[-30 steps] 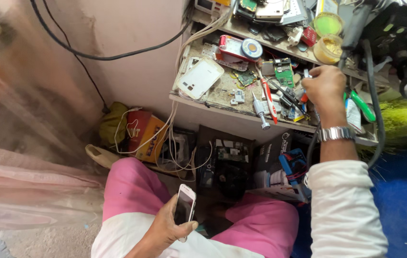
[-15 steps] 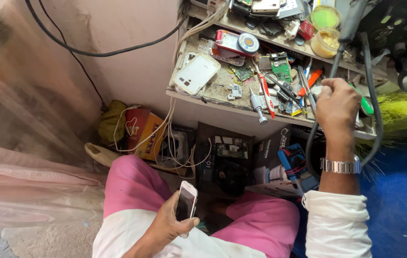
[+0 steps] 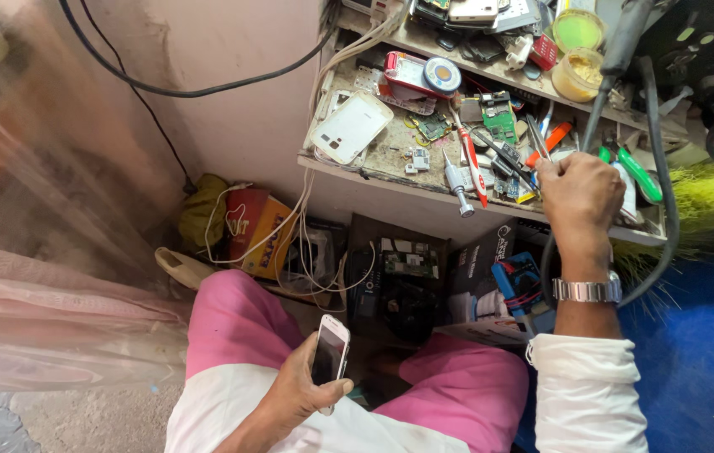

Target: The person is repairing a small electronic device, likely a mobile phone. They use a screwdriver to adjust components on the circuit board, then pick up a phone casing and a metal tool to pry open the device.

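Note:
My left hand [image 3: 300, 393] holds a white smartphone [image 3: 329, 355] upright over my lap, between pink-trousered knees. My right hand [image 3: 579, 195], with a metal watch on the wrist, is raised at the front edge of a cluttered workbench [image 3: 390, 178] and pinches thin metal tweezers [image 3: 536, 138] that point up toward the tools. Close beside it lie a red-handled screwdriver [image 3: 471, 164], an orange-handled tool [image 3: 550, 143] and green-handled pliers [image 3: 638, 172]. What the tweezer tips touch is hidden among the clutter.
The bench carries a white phone back cover [image 3: 350, 127], a green circuit board [image 3: 501, 120], a red phone with a round disc [image 3: 415, 75] and two small tubs [image 3: 579, 52]. A black cable [image 3: 657, 151] loops past my wrist. Boxes, wires and a red-yellow bag [image 3: 254, 231] crowd under the bench.
My right hand has drawn back from the tools toward the bench's front edge and now holds the tweezers up. The left hand keeps the phone in place.

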